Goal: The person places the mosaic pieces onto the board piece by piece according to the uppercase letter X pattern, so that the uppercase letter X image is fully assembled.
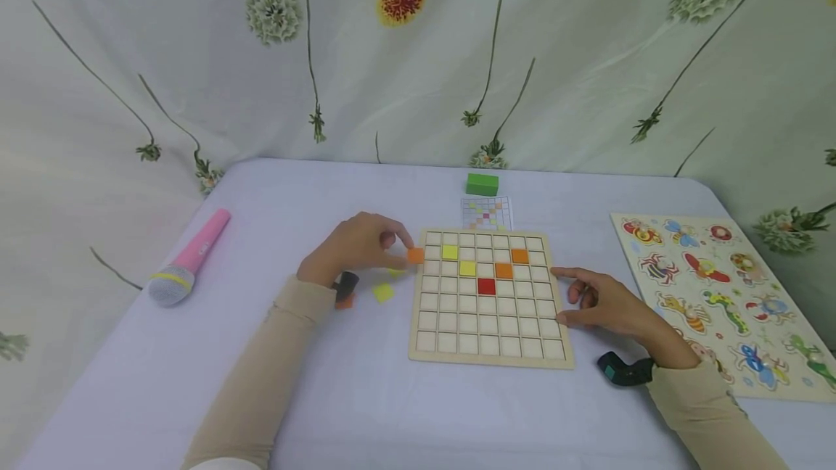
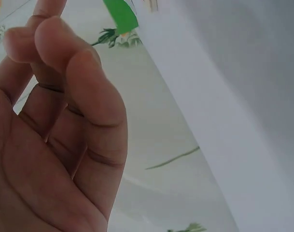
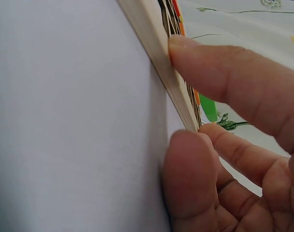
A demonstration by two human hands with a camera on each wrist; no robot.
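One orange square [image 1: 415,257], wooden grid [image 1: 488,304]

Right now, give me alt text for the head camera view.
A person's left hand holds an orange tile at the left edge of a wooden grid board while the right hand touches its right edge. Five other tiles sit on it; a pink microphone lies farther left.

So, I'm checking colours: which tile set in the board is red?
The red tile is at the bottom of the V; two yellow tiles and two orange tiles on the board sit farther up.
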